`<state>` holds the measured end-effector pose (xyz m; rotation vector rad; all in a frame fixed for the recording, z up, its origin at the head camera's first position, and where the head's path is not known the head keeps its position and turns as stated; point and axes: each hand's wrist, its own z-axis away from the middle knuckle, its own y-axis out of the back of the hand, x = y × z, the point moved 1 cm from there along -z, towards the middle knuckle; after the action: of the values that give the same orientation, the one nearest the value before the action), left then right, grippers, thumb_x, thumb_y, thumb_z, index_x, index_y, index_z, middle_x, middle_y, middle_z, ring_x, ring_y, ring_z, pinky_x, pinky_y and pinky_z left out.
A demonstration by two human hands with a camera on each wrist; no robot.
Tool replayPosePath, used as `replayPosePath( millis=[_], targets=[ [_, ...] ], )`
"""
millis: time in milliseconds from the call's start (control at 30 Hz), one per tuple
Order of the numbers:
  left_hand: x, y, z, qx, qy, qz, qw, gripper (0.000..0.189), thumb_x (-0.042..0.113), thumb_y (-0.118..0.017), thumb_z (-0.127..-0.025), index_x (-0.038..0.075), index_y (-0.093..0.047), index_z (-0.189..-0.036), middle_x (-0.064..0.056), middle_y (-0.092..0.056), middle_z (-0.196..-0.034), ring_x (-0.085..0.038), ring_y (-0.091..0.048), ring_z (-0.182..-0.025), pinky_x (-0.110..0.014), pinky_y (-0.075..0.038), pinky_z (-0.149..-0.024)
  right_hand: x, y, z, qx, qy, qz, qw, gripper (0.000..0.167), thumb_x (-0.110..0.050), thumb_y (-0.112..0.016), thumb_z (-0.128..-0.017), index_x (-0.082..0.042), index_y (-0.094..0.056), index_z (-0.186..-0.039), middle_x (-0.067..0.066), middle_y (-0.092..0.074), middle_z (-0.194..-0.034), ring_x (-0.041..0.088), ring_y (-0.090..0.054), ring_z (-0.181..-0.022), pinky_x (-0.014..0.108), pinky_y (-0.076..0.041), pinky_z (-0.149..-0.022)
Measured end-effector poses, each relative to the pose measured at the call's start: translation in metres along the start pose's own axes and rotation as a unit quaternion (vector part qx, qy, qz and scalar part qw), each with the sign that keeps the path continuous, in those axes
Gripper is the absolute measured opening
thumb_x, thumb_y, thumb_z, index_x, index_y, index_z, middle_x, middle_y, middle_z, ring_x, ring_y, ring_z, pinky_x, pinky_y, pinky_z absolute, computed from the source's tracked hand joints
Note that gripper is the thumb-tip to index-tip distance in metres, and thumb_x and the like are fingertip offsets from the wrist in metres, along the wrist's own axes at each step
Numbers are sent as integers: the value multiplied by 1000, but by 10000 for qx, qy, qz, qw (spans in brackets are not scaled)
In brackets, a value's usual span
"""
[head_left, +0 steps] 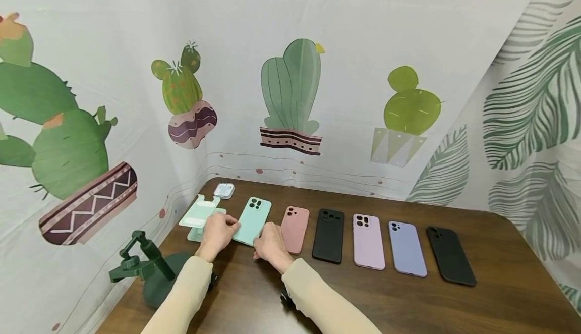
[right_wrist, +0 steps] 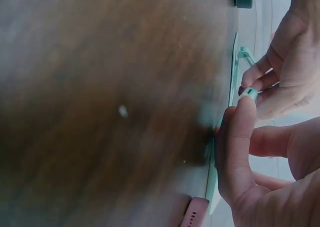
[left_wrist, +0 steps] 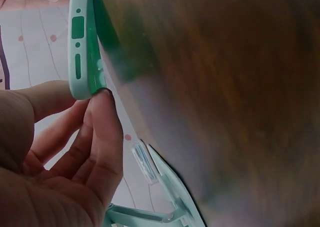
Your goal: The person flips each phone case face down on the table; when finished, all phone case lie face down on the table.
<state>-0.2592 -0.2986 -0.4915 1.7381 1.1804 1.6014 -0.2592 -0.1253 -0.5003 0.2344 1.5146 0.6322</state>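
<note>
A mint green phone case (head_left: 253,221) lies at an angle near the back left of the table, camera holes at its far end. My left hand (head_left: 218,233) pinches its near left corner between thumb and fingers. At the near right corner, my right hand (head_left: 271,247) grips the edge with curled fingers. The left wrist view shows the case's bottom edge (left_wrist: 78,42), with its port cutouts, raised off the tabletop. Just left of my left hand stands a mint green phone stand (head_left: 199,213). A pink phone case (head_left: 295,229) lies right beside my right hand.
Rightward runs a row: a black case (head_left: 328,235), a lilac case (head_left: 368,241), a blue-lavender case (head_left: 407,248) and another black case (head_left: 451,256). A small white square box (head_left: 224,190) sits at the back left. A dark green stand (head_left: 156,268) is beside my left forearm.
</note>
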Motion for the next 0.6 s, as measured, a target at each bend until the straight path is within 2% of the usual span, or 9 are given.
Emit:
replayPosePath(
  millis=[167, 233, 433, 600],
  targets=[
    [-2, -5, -1, 14, -68, -124, 9999, 11, 15, -81, -93, 5, -87, -92, -14, -85, -95, -38, -78, -96, -50, -62, -82, 2, 3, 1, -41, 7, 19, 10000, 35, 4, -68, -96, -8, -66, -63, 2, -65, -47, 13, -68, -41, 24, -54, -46],
    [-10, -12, -6, 6, -75, -106, 9999, 11, 17, -82, -92, 7, -87, -92, -13, -85, -94, -38, -78, -95, -49, -62, -79, 2, 4, 2, -41, 1, 10, 10000, 34, 3, -69, -96, -8, -67, -64, 3, -66, -48, 13, -69, -41, 24, -55, -46],
    [-32, -34, -19, -156, 10, -84, 9998, 12, 20, -84, -92, 9, -87, -91, -12, -85, -97, -39, -79, -99, -50, -63, -79, 1, 8, 4, -10, 47, 67, 10000, 33, 2, -69, -96, -8, -68, -64, 3, -67, -47, 13, -69, -42, 23, -53, -45],
    [-41, -43, -26, -223, 62, -177, 9996, 10, 20, -85, -90, 10, -87, -89, -10, -84, -94, -36, -79, -94, -48, -62, -75, 3, 8, 3, -13, -25, 134, 9999, 34, 1, -69, -97, -9, -66, -65, 1, -66, -47, 13, -69, -43, 21, -52, -47]
  ],
)
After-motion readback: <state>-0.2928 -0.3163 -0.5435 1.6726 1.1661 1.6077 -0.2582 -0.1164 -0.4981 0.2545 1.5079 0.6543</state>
